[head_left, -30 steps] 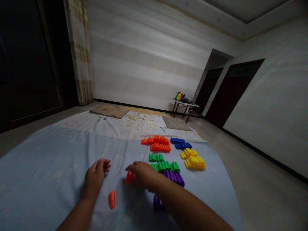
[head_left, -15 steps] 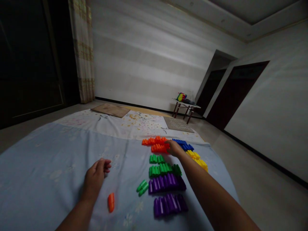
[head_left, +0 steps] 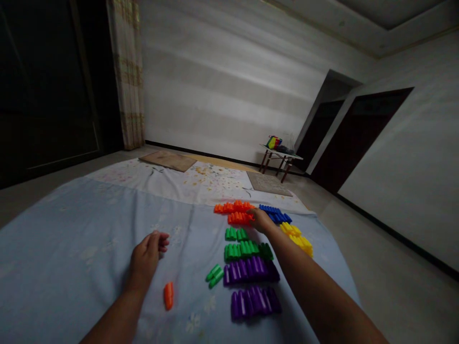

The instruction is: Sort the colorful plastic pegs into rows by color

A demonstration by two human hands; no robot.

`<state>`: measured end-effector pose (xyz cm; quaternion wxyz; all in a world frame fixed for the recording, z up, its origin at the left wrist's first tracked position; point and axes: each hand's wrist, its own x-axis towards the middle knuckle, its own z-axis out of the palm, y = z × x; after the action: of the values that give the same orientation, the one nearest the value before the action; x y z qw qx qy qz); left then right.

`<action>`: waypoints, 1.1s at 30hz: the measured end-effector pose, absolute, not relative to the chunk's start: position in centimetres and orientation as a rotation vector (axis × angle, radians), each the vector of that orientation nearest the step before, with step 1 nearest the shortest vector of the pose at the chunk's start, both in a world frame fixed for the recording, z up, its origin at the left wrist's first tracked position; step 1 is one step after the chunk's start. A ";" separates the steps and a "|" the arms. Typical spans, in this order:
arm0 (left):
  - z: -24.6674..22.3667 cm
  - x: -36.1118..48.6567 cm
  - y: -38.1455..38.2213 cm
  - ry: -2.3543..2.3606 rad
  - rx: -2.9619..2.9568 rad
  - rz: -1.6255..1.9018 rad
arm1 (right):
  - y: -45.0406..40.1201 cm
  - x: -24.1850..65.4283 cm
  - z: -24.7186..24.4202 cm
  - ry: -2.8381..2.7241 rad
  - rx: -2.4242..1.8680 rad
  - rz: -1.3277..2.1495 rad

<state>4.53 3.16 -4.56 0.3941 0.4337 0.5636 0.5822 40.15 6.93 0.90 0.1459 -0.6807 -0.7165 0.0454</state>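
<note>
While the right hand, grip hidden, was at the orange row, a bump could have bent it. The left hand curled loosely, empty.

No text, label, brand, number or sign can be read.
</note>
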 end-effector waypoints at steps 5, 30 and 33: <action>-4.0 4.9 2.7 1.416 1.115 1.503 | 5.4 37.4 2.5 -2.070 -1.846 0.081; -3.9 5.1 2.4 1.405 1.125 1.515 | -3.3 21.2 1.6 -2.885 -1.208 0.082; -4.0 5.1 2.4 1.414 1.116 1.512 | -3.3 22.6 1.9 -2.862 -1.195 0.222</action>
<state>5.11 2.44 -3.95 0.3847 0.4382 0.5550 0.5933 22.59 -3.31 1.93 0.0162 -0.3842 -0.9203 0.0714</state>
